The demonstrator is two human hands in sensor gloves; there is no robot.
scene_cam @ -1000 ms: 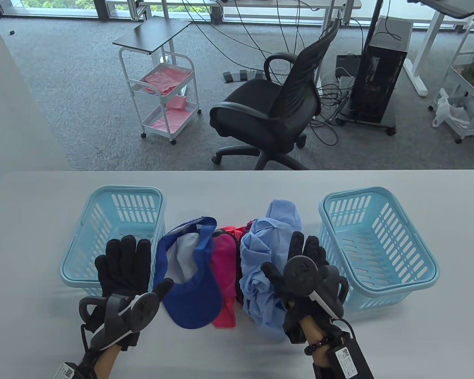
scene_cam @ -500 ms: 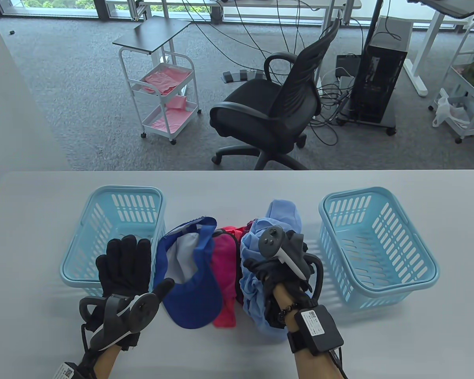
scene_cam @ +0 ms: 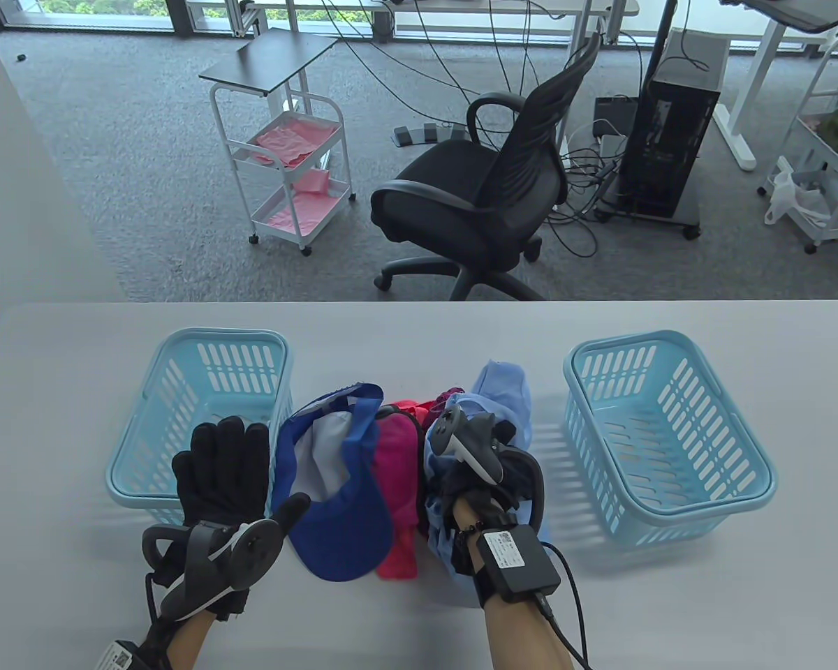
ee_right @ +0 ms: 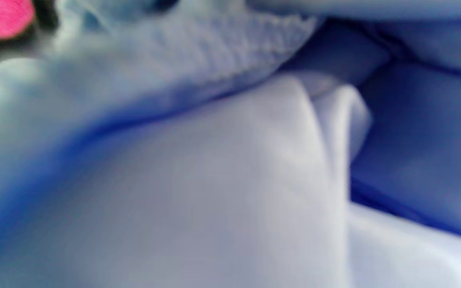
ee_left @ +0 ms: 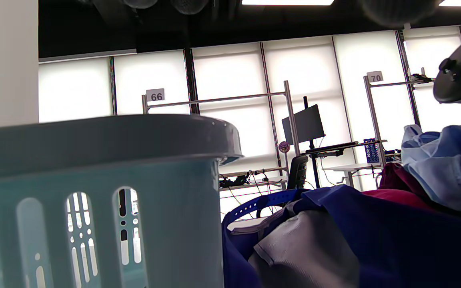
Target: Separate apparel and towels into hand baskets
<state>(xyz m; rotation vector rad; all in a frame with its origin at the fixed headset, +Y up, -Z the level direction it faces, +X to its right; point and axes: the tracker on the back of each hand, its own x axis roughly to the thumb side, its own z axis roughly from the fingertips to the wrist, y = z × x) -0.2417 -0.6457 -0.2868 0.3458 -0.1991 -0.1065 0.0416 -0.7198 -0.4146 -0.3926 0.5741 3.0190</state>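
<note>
Two light blue hand baskets stand on the table, one at the left (scene_cam: 213,335) and one at the right (scene_cam: 625,340). Between them lies a pile: a blue cap (scene_cam: 342,516), a pink cloth (scene_cam: 398,474) and a light blue garment (scene_cam: 506,391). My left hand (scene_cam: 220,467) is open with fingers spread, at the left basket's near rim beside the cap. My right hand (scene_cam: 504,436) is palm down, dug into the light blue garment and gripping it; the tracker hides most of its fingers. The right wrist view is filled with light blue cloth (ee_right: 214,180).
The grey table (scene_cam: 670,614) has bare surface in front of the pile and at the right. Beyond its far edge stand a black office chair (scene_cam: 475,202) and a white cart (scene_cam: 293,174). The left wrist view shows the left basket's wall (ee_left: 94,136) close up.
My right hand turned from palm up above the garment to palm down, and sank leftward into the light blue garment, which bunched up under it. The left hand barely moved.
</note>
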